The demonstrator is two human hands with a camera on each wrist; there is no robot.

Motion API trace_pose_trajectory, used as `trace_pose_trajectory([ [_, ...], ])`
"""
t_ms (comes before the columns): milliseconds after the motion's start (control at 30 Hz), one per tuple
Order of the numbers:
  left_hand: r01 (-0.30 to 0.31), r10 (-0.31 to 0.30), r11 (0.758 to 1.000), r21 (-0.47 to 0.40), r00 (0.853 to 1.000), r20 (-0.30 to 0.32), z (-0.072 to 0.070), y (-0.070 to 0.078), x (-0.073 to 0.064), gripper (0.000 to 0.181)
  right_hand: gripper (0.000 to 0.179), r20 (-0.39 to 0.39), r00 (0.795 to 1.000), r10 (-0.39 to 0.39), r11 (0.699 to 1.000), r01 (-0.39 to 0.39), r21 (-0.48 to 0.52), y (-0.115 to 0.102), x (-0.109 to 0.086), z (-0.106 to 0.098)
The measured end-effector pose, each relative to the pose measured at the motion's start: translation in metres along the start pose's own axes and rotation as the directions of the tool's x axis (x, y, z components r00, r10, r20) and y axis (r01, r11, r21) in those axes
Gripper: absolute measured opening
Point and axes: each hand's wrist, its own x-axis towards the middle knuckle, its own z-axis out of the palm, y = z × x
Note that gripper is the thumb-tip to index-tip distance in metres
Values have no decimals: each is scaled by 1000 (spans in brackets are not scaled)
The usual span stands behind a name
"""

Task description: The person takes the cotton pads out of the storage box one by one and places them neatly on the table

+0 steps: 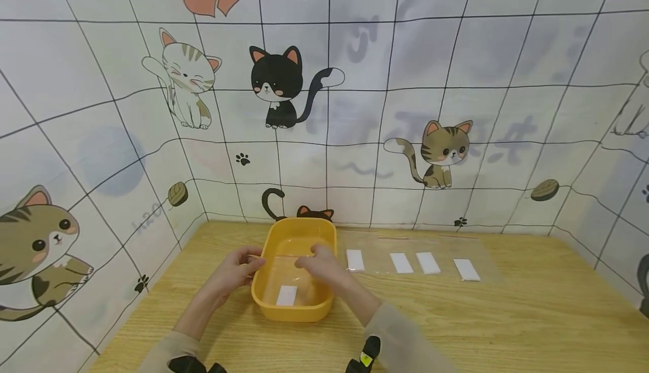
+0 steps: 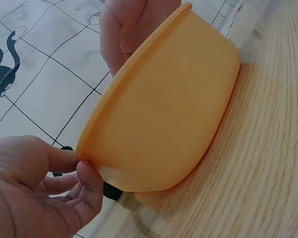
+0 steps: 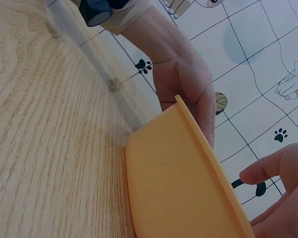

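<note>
A yellow plastic basin (image 1: 321,309) stands on the wooden table. My left hand (image 1: 237,274) is at its left side, and in the left wrist view that hand (image 2: 49,186) pinches the rim between thumb and fingers. Over the basin's right side reaches my right hand (image 1: 323,267), thumb and fingers apart. Seen from the right wrist, this hand (image 3: 285,191) is just past the rim, and I see nothing between thumb and fingers. On the basin's floor lies a white rectangle (image 1: 287,296), seemingly on clear plastic; part of the inside is hidden by the right hand.
Right of the basin, clear plastic bags (image 1: 375,243) lie in a row along the back of the table (image 1: 405,328), with several white rectangles (image 1: 428,263) on them. A white cloth with cat pictures (image 1: 365,192) hangs behind the table and along both sides.
</note>
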Motion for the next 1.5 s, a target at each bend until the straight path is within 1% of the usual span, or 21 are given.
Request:
trace_pose_trajectory([
  [100,0,0,1000,0,1000,7,-1,-1,-1,35,74,-4,1000,19,1000,-19,-6,-2,-2,5],
  [233,-3,3,1000,2,1000,12,-3,-1,-1,35,73,-15,999,33,999,-33,-21,-4,-5,11],
  [367,-4,4,1000,0,1000,17,-5,-2,-2,34,68,-35,999,12,999,-13,-34,-4,-7,16],
  [467,-4,4,1000,0,1000,25,-6,-3,-3,35,55,-47,999,2,999,-4,-36,-5,-9,20],
  [633,-3,3,1000,0,1000,29,-6,-3,-3,36,27,-61,998,6,995,-13,-100,-4,-10,24],
  [733,-2,2,1000,1,1000,24,-6,-2,-3,35,19,-65,998,4,994,-11,-105,-2,-9,27],
  [867,-3,3,1000,-1,1000,21,-6,-2,-3,34,17,-82,997,5,997,-12,-82,1,-8,29],
  [1000,1,-1,1000,4,1000,21,-6,-3,-3,35,16,-95,995,12,995,-21,-94,4,-6,31],
  [1167,9,-9,1000,9,1000,16,-6,-3,-2,35,16,-105,994,21,998,-27,-54,6,-4,31],
  [1333,20,-20,1000,11,1000,8,-5,-4,-2,37,15,-111,992,61,998,-63,-16,4,-5,30],
  [1500,19,-19,1000,7,1000,8,-5,-4,-1,37,15,-104,992,71,997,-67,43,4,-6,28],
])
